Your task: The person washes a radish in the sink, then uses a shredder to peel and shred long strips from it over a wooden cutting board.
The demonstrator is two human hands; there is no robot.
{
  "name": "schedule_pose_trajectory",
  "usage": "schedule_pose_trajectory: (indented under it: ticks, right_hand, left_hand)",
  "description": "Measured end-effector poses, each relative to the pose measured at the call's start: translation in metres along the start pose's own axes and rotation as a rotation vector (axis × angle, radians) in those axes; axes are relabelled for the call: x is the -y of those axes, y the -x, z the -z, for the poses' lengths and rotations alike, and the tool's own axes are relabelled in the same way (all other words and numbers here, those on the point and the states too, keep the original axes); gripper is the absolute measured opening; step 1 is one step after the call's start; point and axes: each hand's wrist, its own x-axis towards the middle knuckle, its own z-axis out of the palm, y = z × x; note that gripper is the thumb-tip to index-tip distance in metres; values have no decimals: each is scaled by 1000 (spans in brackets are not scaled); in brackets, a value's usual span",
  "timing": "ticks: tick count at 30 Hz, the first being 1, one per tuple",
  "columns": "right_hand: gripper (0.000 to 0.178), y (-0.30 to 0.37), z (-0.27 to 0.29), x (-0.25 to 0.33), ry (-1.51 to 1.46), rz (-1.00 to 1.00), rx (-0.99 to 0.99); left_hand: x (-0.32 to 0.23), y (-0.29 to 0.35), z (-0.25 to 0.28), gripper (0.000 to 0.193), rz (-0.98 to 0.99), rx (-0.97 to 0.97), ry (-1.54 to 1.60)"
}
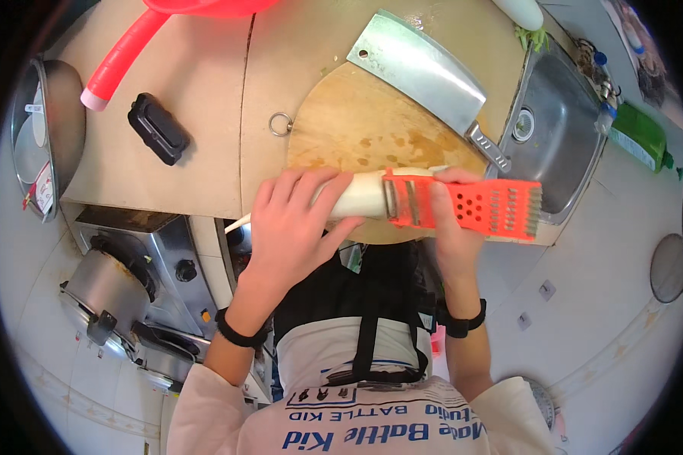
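Observation:
A white radish (362,195) with a thin root tip lies sideways over the near edge of a round wooden cutting board (349,114). Wrapped around its left part is my left hand (296,216). My right hand (455,220) grips an orange grater (478,206), whose left end rests against the radish's right part. Rows of metal teeth and round holes show on the grater right of my fingers. On the board's far side lies a cleaver (421,68), its handle pointing toward the sink. Part of the radish is hidden under my left fingers and the grater.
To the right is a steel sink (558,121) with a green bottle (637,136) beyond it. A black case (158,129) and a red-handled pan (125,57) sit on the left counter. Pots (110,288) stand by the stove at lower left. Another white radish (520,11) lies at the top.

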Motion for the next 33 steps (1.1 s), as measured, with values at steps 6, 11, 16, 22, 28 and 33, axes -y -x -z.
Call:
schedule_pose_trajectory:
  ticks: [6, 11, 16, 22, 28, 33]
  right_hand:
    - [13, -4, 7, 1, -18, -88, -6]
    - [10, -16, 41, -14, 45, -5, -43]
    - [9, -20, 58, -35, -61, -41, -77]
    - [10, -14, 71, -55, -147, -35, -136]
    - [10, 6, 87, -78, -75, -65, -230]
    - [13, 22, 92, -74, -5, 19, -235]
  left_hand:
    - [-4, -3, 1, 50, -42, -26, 10]
    - [-3, -1, 0, 51, -17, -11, -1]
    - [-7, -1, -1, 49, -56, -14, -57]
    - [-12, -4, 2, 49, -76, -5, -94]
    - [-8, -4, -3, 50, -60, 0, -53]
    - [-12, -1, -4, 56, -23, -20, -28]
